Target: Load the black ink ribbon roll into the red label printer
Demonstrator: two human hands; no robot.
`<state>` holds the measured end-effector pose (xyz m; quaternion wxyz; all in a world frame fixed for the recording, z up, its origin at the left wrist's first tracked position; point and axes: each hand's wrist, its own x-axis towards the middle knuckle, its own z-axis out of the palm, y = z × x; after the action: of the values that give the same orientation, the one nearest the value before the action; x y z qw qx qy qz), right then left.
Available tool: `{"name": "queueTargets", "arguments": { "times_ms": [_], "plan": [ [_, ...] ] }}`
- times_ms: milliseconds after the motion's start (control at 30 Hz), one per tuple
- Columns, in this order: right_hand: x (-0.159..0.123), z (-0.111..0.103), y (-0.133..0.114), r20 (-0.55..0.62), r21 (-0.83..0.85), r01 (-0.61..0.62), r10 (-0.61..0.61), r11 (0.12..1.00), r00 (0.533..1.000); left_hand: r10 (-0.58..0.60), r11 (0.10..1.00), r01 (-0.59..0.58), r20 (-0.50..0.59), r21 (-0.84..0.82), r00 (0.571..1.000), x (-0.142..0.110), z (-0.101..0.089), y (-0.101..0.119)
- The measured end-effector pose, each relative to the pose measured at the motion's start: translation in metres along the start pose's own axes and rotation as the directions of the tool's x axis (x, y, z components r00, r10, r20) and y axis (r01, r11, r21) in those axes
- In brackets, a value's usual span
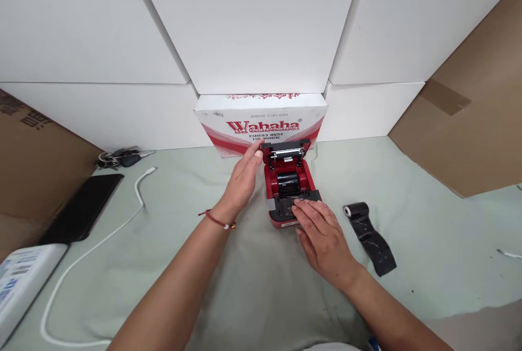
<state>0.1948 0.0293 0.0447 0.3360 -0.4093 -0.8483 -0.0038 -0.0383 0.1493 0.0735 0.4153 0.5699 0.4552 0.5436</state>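
A small red and black label printer [269, 182] stands on the cloth with its lid [285, 151] raised. Inside sits a roll of glossy black ribbon [288, 182], and a dark strip of it stretches over the front ledge. My left hand [241, 182] reaches along the printer's left side, its stretched fingers and thumb touching the edge of the lid. On the front ledge, my right hand [324, 234] lays its extended fingertips flat on the dark strip. To the right of that hand lies a second roll of black ribbon [359, 210], partly unrolled towards me.
Behind the printer stands a white and red carton [265, 114] against white boxes [261, 25]. Cardboard panels [468, 90] flank both sides. At left are keys [124, 158], a black phone-like slab [81, 207], a white cable [98, 237] and a white box [28, 280].
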Motion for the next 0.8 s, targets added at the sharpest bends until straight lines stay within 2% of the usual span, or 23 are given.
{"name": "queueTargets", "arguments": {
  "times_ms": [100, 167, 233, 400, 500, 567, 700, 800],
  "plan": [
    [0.0, 0.0, -0.001, -0.008, -0.004, -0.002, 0.002, 1.0, 1.0, 0.104, 0.993, -0.104, 0.005, 0.052, 0.995, -0.023, 0.001, -0.009],
    [0.0, 0.001, -0.002, -0.01, 0.005, -0.012, 0.012, 1.0, 1.0, 0.211, 0.974, -0.215, 0.063, 0.075, 0.975, -0.042, -0.001, -0.018],
    [-0.001, 0.001, -0.003, -0.014, 0.026, -0.031, 0.031, 0.999, 0.999, 0.267, 0.953, -0.28, 0.113, 0.115, 0.957, -0.058, -0.005, -0.027],
    [-0.003, 0.002, -0.006, -0.017, 0.076, -0.084, 0.086, 0.994, 0.996, 0.287, 0.93, -0.319, 0.183, 0.18, 0.94, -0.07, -0.014, -0.035],
    [-0.004, 0.003, -0.006, -0.015, 0.08, -0.077, 0.078, 0.994, 0.997, 0.239, 0.936, -0.29, 0.245, 0.198, 0.939, -0.068, -0.016, -0.035],
    [-0.004, 0.003, -0.006, -0.025, 0.07, -0.056, 0.058, 0.996, 0.998, 0.196, 0.955, -0.241, 0.241, 0.172, 0.95, -0.068, -0.013, -0.036],
    [-0.005, 0.002, -0.005, -0.043, 0.047, -0.049, 0.051, 0.998, 0.998, 0.081, 0.996, -0.076, 0.17, -0.038, 0.982, -0.069, 0.0, -0.04],
    [-0.005, 0.001, -0.005, -0.026, 0.045, -0.054, 0.056, 0.997, 0.998, -0.036, 0.995, 0.054, 0.201, -0.083, 0.979, -0.07, 0.008, -0.045]
  ]
}}
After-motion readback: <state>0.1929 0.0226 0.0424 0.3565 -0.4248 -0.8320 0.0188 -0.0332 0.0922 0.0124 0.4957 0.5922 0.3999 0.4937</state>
